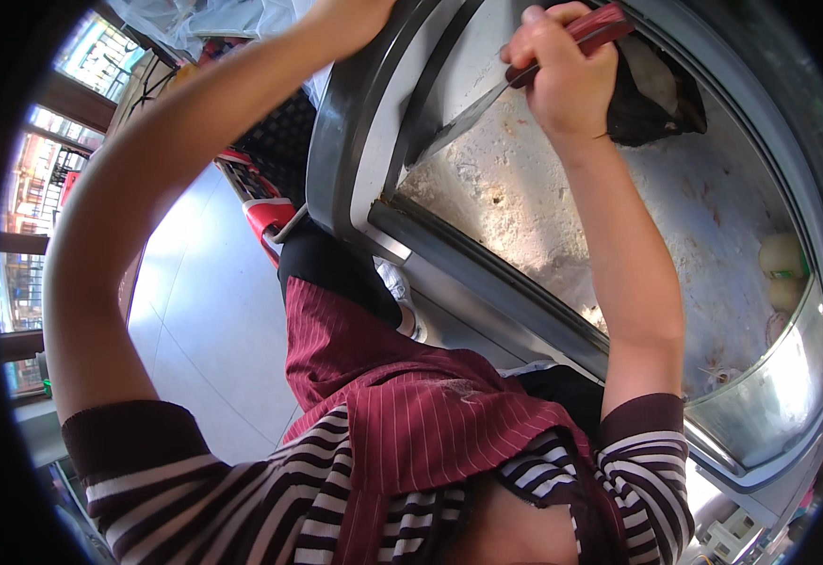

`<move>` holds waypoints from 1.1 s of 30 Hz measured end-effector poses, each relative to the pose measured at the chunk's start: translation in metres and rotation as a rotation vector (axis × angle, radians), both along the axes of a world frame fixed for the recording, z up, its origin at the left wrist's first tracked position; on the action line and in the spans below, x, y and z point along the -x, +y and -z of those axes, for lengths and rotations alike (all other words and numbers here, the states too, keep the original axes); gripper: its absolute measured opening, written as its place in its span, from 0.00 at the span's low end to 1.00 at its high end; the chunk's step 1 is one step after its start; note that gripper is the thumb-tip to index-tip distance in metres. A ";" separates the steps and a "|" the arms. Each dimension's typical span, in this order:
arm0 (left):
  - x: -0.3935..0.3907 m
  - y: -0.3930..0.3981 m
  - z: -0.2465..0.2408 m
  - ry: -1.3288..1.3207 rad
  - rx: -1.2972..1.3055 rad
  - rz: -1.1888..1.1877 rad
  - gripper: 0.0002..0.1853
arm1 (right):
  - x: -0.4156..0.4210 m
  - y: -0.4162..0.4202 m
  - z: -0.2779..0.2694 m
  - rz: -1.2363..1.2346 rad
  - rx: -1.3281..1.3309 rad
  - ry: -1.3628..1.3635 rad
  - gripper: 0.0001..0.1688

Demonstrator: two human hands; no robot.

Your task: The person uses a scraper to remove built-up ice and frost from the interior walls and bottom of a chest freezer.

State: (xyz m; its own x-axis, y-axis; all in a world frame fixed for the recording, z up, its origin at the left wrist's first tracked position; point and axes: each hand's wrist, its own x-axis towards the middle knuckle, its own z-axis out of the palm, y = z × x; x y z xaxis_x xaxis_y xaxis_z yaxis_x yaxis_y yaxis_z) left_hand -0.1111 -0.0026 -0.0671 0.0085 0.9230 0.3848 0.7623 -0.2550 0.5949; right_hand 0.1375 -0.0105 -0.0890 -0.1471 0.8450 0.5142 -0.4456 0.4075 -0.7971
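My right hand (570, 67) grips the red handle (602, 30) of a knife. Its blade (464, 123) slants down and left, the tip at the inner corner of a grey-rimmed display freezer (344, 134). Thick, crumbly frost (496, 191) coats the freezer floor beneath the blade. Only the wrist and back of my left hand (362, 18) show, beside the freezer's rim at the top edge of the view; the fingers are out of sight. Just behind my right hand lies a black plastic bag (655, 99), partly covered by that hand.
Pale round items (782, 265) sit at the freezer's right end. A dark rail (482, 261) edges the freezer in front of me. Left of it stand a red-and-metal frame (270, 215) and a light tiled floor (199, 296). Clear plastic film (242, 18) hangs at the top.
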 end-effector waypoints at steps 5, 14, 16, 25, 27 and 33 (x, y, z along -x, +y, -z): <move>-0.014 -0.129 0.026 -0.478 0.456 -0.264 0.36 | -0.003 0.004 -0.003 -0.032 0.068 0.017 0.08; -0.016 -0.164 0.097 -0.890 0.177 -0.101 0.30 | -0.006 0.002 0.004 -0.053 0.087 0.085 0.08; -0.013 -0.164 0.097 -0.875 0.167 -0.097 0.29 | 0.000 0.000 0.001 -0.057 0.052 0.059 0.08; -0.024 -0.166 0.087 -0.859 0.142 -0.122 0.28 | 0.031 -0.031 -0.026 0.233 -0.303 -0.354 0.13; -0.021 -0.165 0.092 -0.888 0.128 -0.090 0.28 | 0.022 -0.013 -0.017 0.013 0.060 -0.104 0.12; -0.017 -0.163 0.099 -0.911 0.097 -0.102 0.28 | 0.005 0.002 -0.031 0.030 -0.007 0.076 0.09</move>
State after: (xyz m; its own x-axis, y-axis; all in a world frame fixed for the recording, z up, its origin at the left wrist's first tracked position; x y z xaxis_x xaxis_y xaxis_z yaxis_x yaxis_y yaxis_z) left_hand -0.0939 -0.1659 -0.1663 -0.3425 0.9314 0.1237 0.0048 -0.1299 0.9915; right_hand 0.1327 -0.0089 -0.0583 -0.0822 0.8446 0.5291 -0.4922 0.4273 -0.7584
